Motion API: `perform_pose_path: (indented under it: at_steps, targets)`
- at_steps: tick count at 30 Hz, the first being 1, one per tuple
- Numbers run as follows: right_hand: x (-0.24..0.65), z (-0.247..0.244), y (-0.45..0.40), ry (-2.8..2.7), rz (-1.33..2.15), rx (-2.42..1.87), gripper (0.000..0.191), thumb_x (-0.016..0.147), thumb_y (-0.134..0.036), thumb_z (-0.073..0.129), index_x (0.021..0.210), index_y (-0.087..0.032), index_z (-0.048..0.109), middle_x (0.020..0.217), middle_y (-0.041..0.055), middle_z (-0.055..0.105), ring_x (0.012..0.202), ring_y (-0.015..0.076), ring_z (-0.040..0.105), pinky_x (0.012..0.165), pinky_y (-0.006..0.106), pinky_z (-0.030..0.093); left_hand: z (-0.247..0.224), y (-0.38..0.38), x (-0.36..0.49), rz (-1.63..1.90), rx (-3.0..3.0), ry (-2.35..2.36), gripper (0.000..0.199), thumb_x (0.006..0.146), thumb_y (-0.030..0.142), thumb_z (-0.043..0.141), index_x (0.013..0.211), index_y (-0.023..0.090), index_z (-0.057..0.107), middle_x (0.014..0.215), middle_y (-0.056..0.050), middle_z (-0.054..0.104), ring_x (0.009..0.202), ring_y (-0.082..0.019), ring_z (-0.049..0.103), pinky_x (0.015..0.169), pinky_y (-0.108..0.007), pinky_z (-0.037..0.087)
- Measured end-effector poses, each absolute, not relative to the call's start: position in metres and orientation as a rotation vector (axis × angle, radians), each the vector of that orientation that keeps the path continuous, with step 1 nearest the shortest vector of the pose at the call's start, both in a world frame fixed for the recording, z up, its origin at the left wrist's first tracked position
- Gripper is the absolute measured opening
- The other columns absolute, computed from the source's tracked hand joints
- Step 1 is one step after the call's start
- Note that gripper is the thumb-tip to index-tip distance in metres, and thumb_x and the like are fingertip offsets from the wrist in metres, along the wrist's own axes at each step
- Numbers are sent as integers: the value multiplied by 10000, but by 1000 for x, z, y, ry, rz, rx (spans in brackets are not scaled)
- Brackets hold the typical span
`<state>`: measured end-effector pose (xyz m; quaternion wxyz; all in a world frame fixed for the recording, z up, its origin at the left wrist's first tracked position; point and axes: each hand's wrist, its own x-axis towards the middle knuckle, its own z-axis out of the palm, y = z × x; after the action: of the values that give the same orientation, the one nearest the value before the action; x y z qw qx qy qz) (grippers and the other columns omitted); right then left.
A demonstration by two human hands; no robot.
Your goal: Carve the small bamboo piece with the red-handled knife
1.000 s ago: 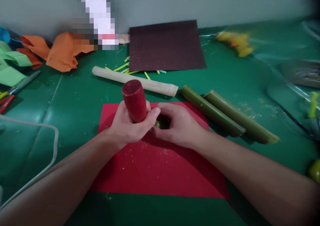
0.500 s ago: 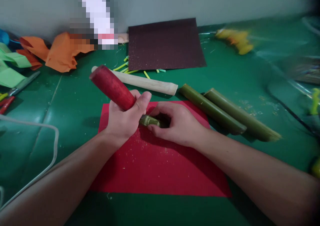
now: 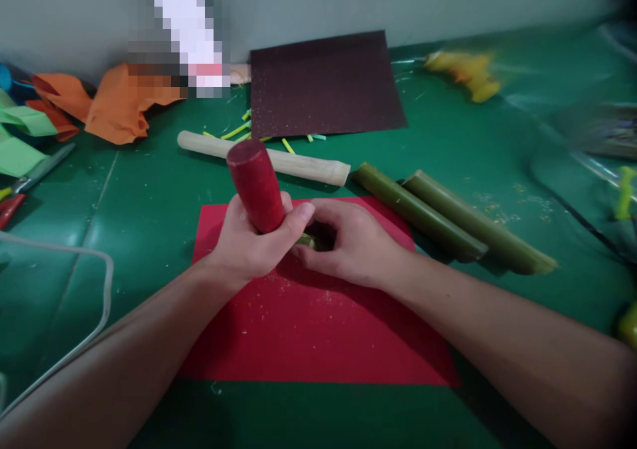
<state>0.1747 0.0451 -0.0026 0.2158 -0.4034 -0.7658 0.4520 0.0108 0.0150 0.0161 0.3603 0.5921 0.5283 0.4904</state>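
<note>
My left hand (image 3: 253,240) is wrapped round a red cylindrical handle (image 3: 256,187), which stands nearly upright; its lower end is hidden in the fist. My right hand (image 3: 351,243) grips a short green bamboo piece (image 3: 306,240), mostly covered by the fingers. Both hands are close together over a red sheet (image 3: 318,343) sprinkled with small pale shavings. Behind them, a pale peeled stick (image 3: 308,166) lies on the green table. To the right rest two green bamboo pieces (image 3: 423,210), side by side.
At the back lies a dark sheet (image 3: 326,87) with thin yellow-green strips under its edge. Orange paper (image 3: 117,107), green paper (image 3: 22,160) and scissors (image 3: 42,170) are at the left, near a white cable (image 3: 108,283). A yellow object (image 3: 468,74) is at the back right.
The red handle has swung from leaning left to nearly upright, its top moving right. My left hand has turned with it and covers more of the bamboo piece. My right hand keeps its grip.
</note>
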Motion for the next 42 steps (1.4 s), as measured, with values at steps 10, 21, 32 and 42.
perform_pose_path:
  at_steps: [10,21,32,42]
  targets:
    - [175,-2,44,-2127,1227,-1132,252,747,-280,684,973,-177,728,925,53,740,808,185,630,700,303,467,14,15,10,1240,1629,1320,413,836,221,686,509,206,434,475,40,474,443,-87,488,454,-218,463]
    - [175,2,45,-2130,1216,-1127,169,743,-285,682,878,-183,692,865,35,704,749,161,583,657,293,416,8,13,13,1419,1597,1267,307,813,198,756,592,213,544,560,39,565,506,-98,562,501,-227,518]
    - [175,0,44,-2145,1232,-1142,252,748,-286,687,970,-175,728,945,62,735,846,210,641,743,337,493,12,17,11,1394,1501,1309,471,880,358,735,512,206,485,506,26,447,460,-88,427,462,-235,464]
    - [175,-3,45,-2117,1244,-1081,208,754,-267,662,933,-173,711,892,43,713,771,169,599,668,295,444,14,16,10,1221,1654,1272,424,858,222,703,523,215,444,478,34,511,428,-98,515,428,-224,459]
